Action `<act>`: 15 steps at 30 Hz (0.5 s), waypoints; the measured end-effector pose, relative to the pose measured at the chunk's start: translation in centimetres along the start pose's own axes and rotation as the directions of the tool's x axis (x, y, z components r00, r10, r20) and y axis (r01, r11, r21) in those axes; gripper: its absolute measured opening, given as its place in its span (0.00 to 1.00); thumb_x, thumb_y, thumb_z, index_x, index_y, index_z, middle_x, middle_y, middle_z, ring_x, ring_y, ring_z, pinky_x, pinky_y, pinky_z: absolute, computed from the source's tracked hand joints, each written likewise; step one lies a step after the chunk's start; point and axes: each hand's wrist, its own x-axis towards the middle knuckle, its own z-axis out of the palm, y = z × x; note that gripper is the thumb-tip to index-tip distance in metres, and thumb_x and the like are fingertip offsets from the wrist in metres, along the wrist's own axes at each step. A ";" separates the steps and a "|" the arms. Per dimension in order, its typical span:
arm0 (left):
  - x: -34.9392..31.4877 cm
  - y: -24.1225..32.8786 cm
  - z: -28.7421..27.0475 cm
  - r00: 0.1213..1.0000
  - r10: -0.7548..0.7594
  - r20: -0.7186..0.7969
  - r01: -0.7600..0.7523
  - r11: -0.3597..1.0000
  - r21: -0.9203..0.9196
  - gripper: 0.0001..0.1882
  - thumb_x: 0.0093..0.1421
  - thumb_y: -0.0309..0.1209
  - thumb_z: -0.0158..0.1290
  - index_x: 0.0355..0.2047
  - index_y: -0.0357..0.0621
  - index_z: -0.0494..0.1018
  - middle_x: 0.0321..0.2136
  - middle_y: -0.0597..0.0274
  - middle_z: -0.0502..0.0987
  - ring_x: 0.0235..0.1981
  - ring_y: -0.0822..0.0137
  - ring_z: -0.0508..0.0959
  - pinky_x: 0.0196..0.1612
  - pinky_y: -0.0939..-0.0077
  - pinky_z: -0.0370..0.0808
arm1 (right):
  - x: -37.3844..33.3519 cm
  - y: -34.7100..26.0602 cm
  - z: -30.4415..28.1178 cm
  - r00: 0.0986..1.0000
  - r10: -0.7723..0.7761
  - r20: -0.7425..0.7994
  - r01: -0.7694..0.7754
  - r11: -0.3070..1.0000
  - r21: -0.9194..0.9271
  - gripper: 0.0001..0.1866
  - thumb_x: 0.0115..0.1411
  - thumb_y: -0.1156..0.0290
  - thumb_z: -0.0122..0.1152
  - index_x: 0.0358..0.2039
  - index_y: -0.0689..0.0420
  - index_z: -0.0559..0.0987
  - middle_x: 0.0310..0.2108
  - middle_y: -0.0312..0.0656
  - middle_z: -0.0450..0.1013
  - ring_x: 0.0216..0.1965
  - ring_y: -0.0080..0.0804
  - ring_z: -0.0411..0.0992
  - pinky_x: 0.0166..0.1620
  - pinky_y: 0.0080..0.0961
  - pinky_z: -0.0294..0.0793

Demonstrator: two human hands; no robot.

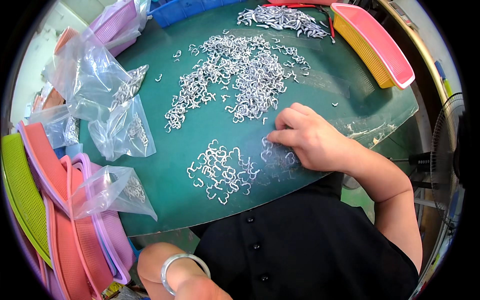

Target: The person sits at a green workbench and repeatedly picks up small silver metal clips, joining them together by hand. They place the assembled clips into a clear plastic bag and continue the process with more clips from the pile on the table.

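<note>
Over the table's near right part, my right hand (312,137) has its fingers curled, with thumb and index close together. Whatever lies between the fingertips is hidden. Right below them, a few small curved metal pieces (266,149) lie on the green tabletop, looking blurred. To the left is a loose cluster of such white-silver hooked pieces (222,171). A much larger heap of them (255,75) spreads beyond my hand. My left hand (200,290) is down at the lower edge, off the table, a pale bangle (167,270) on its wrist; its fingers are out of the picture.
Clear plastic bags (135,132) of metal pieces lie along the left edge, beside stacked coloured baskets (85,235). At the far side are a pile of larger grey curved pieces (285,21), red-handled pliers (331,30) and a pink-and-yellow basket (372,45). A fan (445,155) stands at right.
</note>
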 end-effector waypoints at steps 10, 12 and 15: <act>1.7 -0.1 -2.2 0.983 0.179 0.034 -0.174 0.867 0.466 0.18 0.65 0.33 0.44 0.53 0.39 0.69 0.55 0.54 0.70 0.58 0.58 0.66 0.59 0.61 0.63 | 0.9 0.5 -0.8 0.999 0.051 0.020 -0.045 0.971 -0.234 0.21 0.42 0.84 0.55 0.40 0.57 0.80 0.35 0.42 0.67 0.38 0.41 0.66 0.44 0.32 0.67; 2.0 -0.2 -1.4 0.998 0.063 0.029 -0.068 0.974 0.217 0.19 0.66 0.33 0.42 0.55 0.38 0.67 0.57 0.52 0.68 0.60 0.54 0.64 0.62 0.53 0.59 | 1.2 0.5 -0.9 0.999 0.047 0.000 -0.046 0.975 -0.219 0.21 0.43 0.83 0.55 0.40 0.57 0.80 0.35 0.42 0.68 0.38 0.40 0.66 0.45 0.32 0.67; 1.8 1.0 -1.0 0.997 -0.044 -0.059 0.039 0.995 -0.087 0.19 0.66 0.31 0.43 0.55 0.36 0.67 0.55 0.54 0.70 0.60 0.58 0.65 0.62 0.58 0.61 | 1.7 0.2 -0.6 1.000 0.019 -0.021 -0.023 0.978 -0.208 0.20 0.43 0.83 0.55 0.39 0.57 0.80 0.34 0.41 0.67 0.37 0.40 0.66 0.44 0.32 0.67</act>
